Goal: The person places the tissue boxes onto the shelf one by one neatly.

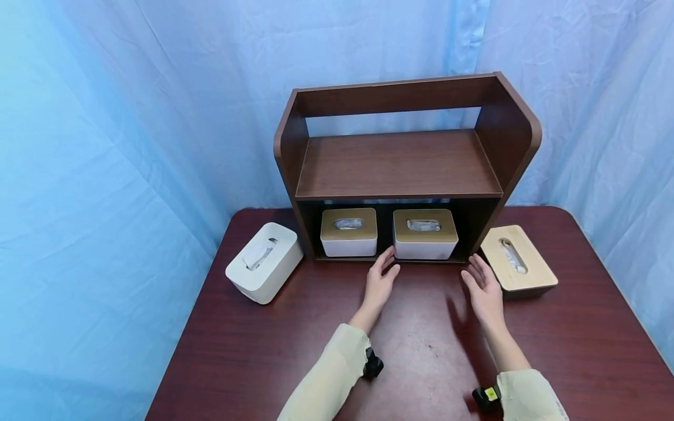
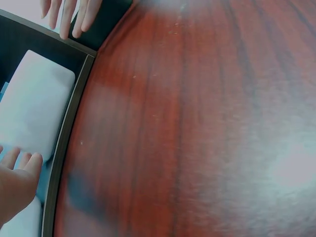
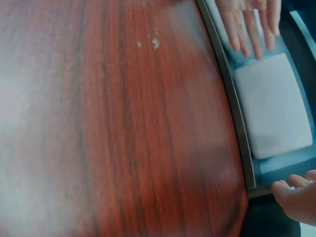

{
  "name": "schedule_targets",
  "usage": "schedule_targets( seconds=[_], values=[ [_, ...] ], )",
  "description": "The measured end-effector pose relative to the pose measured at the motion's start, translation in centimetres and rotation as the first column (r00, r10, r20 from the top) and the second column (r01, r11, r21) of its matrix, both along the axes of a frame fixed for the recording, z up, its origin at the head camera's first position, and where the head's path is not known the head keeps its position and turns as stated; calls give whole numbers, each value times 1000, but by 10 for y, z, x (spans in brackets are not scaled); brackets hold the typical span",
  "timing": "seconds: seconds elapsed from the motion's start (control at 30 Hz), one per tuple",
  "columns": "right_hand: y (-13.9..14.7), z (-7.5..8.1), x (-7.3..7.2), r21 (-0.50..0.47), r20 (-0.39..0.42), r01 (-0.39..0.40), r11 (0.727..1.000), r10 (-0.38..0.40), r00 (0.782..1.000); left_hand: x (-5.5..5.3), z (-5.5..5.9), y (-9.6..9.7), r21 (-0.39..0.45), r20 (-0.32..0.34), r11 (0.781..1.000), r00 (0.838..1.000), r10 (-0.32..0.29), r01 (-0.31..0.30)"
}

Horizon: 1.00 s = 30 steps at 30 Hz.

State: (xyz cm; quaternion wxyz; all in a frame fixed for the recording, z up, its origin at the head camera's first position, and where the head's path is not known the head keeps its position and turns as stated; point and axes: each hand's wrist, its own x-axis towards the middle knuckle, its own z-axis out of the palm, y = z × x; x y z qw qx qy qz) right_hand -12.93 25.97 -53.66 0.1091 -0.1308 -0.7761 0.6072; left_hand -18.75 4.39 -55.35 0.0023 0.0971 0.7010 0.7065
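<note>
Two tissue boxes with wood-coloured lids and white sides stand side by side on the shelf's lower level: the left box (image 1: 348,241) and the right box (image 1: 425,250). My left hand (image 1: 380,282) reaches to the front left corner of the right box, fingers extended and holding nothing. In the left wrist view its fingertips (image 2: 30,160) lie right at the end of that white box (image 2: 37,103). My right hand (image 1: 483,292) is beside the shelf's lower right corner, fingers loosely extended, with nothing in it. The right wrist view shows it (image 3: 298,197) by the shelf's end.
A dark brown two-level shelf (image 1: 400,164) stands at the back of the reddish-brown table (image 1: 416,351). A white tissue box (image 1: 263,263) lies angled left of it. On its right sits a dark tissue box with a light wooden lid (image 1: 532,263). Blue curtains (image 1: 131,146) hang behind.
</note>
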Motion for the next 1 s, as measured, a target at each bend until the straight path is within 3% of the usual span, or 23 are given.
schedule_targets(
  seconds=[0.2,0.43,0.57,0.73,0.83,0.9,1.0],
  values=[
    [11,1,13,44,-32,42,998,-41,999,6,-8,-1,-21,9,1000,1000,-4,5],
    [21,3,31,19,-108,145,989,-142,984,15,-14,1,-10,16,999,999,-30,31],
    [29,5,36,39,-180,278,960,-267,947,18,-17,1,2,27,1000,999,-31,31],
    [41,4,40,143,-267,444,884,-398,878,21,-18,3,6,46,999,998,-41,41],
    [48,1,42,186,-269,492,850,-438,858,23,-18,4,6,49,999,998,-43,42],
    [53,-3,42,207,-237,491,846,-444,864,24,-19,6,6,56,999,998,-41,41],
    [61,-10,40,240,-137,448,861,-427,894,25,-21,8,5,57,999,998,-39,39]
  ],
)
